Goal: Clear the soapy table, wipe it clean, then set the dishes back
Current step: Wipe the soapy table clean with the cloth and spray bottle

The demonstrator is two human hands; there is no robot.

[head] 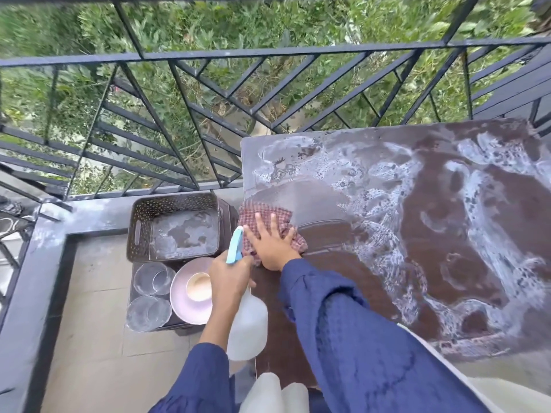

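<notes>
Presses right hand point(269, 244), fingers flat, on cloth point(259, 211) at the table's point(447, 234) left edge. Grips spray bottle point(247, 326) in left hand point(228, 278) beside that edge.

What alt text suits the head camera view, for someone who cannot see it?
A person's right hand presses a checked cloth flat on a foam-streaked brown table, while the left hand grips a spray bottle. Beside the table sit a dark basket, two glasses and a plate holding a cup.

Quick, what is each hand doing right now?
Left hand: closed, gripping the spray bottle.
Right hand: open, fingers flat, pressing the checkered cloth on the soapy table.
</notes>
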